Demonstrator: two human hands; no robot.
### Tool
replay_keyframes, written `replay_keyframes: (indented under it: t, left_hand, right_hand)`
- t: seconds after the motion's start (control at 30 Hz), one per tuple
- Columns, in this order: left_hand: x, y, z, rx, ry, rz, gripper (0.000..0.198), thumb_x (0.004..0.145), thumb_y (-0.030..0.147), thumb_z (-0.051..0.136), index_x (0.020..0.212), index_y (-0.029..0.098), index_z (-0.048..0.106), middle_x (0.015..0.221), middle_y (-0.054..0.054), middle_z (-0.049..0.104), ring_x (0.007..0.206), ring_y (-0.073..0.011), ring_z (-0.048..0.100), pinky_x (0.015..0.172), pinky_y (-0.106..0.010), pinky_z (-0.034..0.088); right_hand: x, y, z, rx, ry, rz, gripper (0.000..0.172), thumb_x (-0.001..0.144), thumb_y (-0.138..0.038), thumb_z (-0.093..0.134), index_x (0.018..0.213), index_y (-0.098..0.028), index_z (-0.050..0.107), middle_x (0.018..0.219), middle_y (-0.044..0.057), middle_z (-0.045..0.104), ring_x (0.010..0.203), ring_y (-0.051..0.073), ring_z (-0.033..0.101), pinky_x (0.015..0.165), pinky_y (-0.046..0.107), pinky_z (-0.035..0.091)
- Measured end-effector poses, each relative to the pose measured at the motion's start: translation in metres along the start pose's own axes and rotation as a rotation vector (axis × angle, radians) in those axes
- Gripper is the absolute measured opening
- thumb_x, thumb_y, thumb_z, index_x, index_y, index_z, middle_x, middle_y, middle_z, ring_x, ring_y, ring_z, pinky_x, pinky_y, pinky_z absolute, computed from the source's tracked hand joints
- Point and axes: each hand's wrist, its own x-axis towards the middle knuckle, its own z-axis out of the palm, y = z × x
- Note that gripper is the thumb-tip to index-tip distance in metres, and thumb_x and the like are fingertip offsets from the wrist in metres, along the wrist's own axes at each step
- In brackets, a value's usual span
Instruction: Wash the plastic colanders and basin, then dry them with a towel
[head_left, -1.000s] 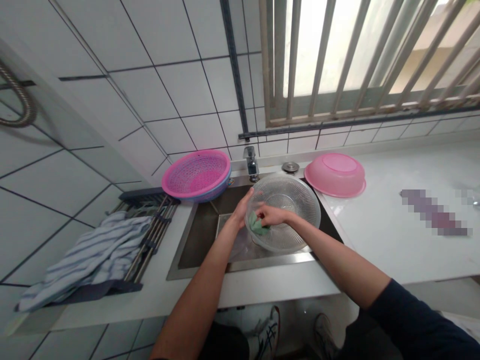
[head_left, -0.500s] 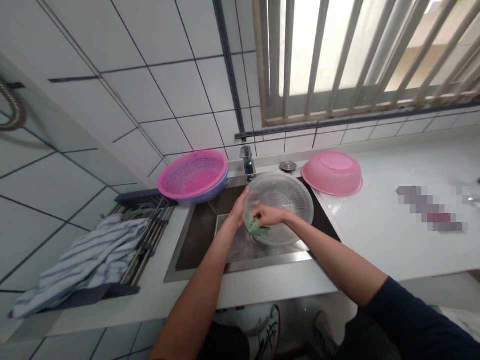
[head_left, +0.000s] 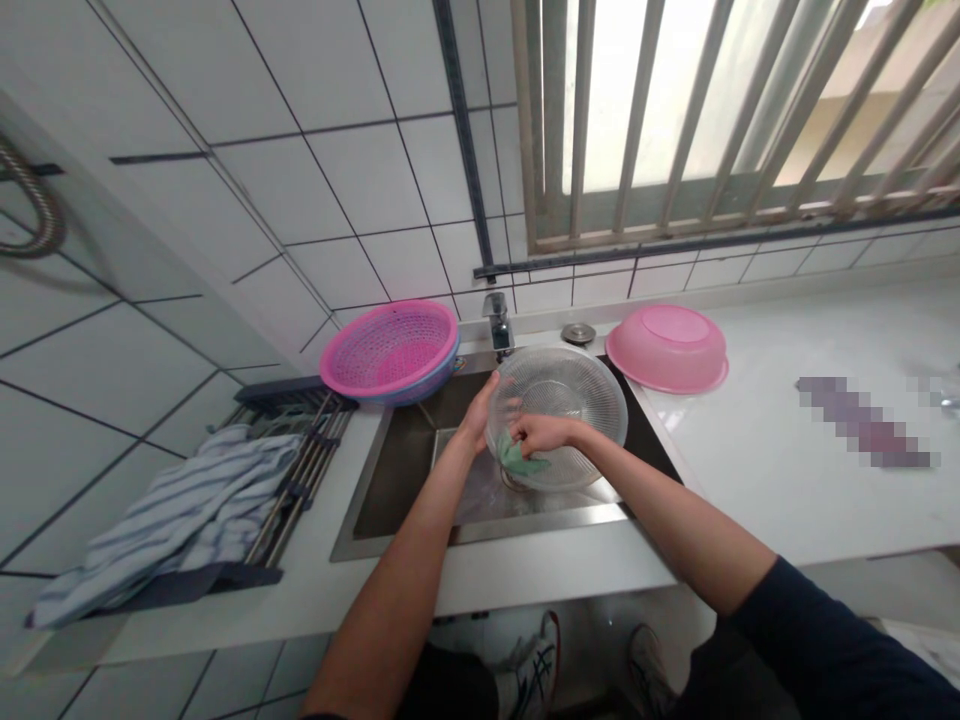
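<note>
Over the steel sink I hold a clear ribbed plastic bowl, tilted with its inside facing me. My left hand grips the bowl's left rim, fingers curled over the edge. My right hand is closed on a green cloth and presses it against the bowl's inner lower-left wall.
A pink colander nested in a blue one stands left of the tap. An upturned pink basin lies on the white counter at right. A striped towel lies on a drying rack at left. A drain plug sits behind the sink.
The bowl has tipped up a little and sits slightly higher over the sink. My right hand with the cloth has shifted only a little along the lower-left inner wall.
</note>
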Motion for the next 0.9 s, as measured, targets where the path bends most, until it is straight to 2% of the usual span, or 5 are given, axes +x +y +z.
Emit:
replay_keyframes:
  t: [0.13, 0.43, 0.53, 0.73, 0.9]
  left_hand:
    - [0.001, 0.001, -0.005, 0.004, -0.022, 0.011, 0.06, 0.1, 0.065, 0.061, 0.138, 0.018, 0.066, 0.091, -0.009, 0.074, 0.062, -0.0182, 0.067, 0.061, -0.029, 0.055]
    - [-0.004, -0.002, 0.007, -0.061, -0.186, -0.057, 0.045, 0.108, 0.05, 0.055, 0.111, 0.011, 0.078, 0.097, -0.014, 0.081, 0.078, -0.0229, 0.075, 0.08, -0.033, 0.061]
    - [-0.004, -0.002, 0.008, -0.051, -0.15, -0.043, 0.046, 0.108, 0.05, 0.053, 0.115, 0.012, 0.078, 0.095, -0.013, 0.081, 0.078, -0.0231, 0.075, 0.079, -0.033, 0.061]
    - [-0.002, -0.001, 0.002, 0.025, -0.006, -0.014, 0.055, 0.107, 0.058, 0.051, 0.138, 0.016, 0.068, 0.086, -0.008, 0.077, 0.065, -0.022, 0.071, 0.067, -0.034, 0.06]
    - [0.0, -0.005, 0.002, 0.017, -0.097, -0.055, 0.052, 0.103, 0.057, 0.062, 0.133, 0.016, 0.071, 0.094, -0.011, 0.079, 0.073, -0.0239, 0.075, 0.072, -0.034, 0.062]
  right_hand:
    - [0.002, 0.006, 0.002, -0.089, 0.029, 0.021, 0.01, 0.064, -0.008, 0.056, 0.064, -0.018, 0.057, 0.062, -0.006, 0.052, 0.058, 0.011, 0.045, 0.057, 0.022, 0.034]
    - [0.0, -0.012, -0.008, -0.314, 0.976, 0.097, 0.013, 0.074, -0.01, 0.058, 0.08, -0.017, 0.067, 0.079, 0.002, 0.07, 0.074, 0.017, 0.058, 0.069, 0.025, 0.037]
    - [-0.001, -0.014, -0.006, -0.37, 0.851, 0.124, 0.013, 0.073, -0.007, 0.059, 0.077, -0.017, 0.065, 0.076, 0.001, 0.068, 0.07, 0.016, 0.056, 0.066, 0.025, 0.035]
    - [-0.003, -0.006, 0.004, -0.353, 0.107, 0.227, 0.017, 0.068, -0.002, 0.057, 0.063, -0.018, 0.056, 0.057, -0.006, 0.054, 0.055, 0.012, 0.048, 0.056, 0.024, 0.033]
    - [-0.004, -0.01, 0.004, -0.467, 0.274, 0.228, 0.019, 0.073, -0.001, 0.059, 0.079, -0.016, 0.069, 0.076, 0.002, 0.071, 0.065, 0.015, 0.057, 0.063, 0.025, 0.037]
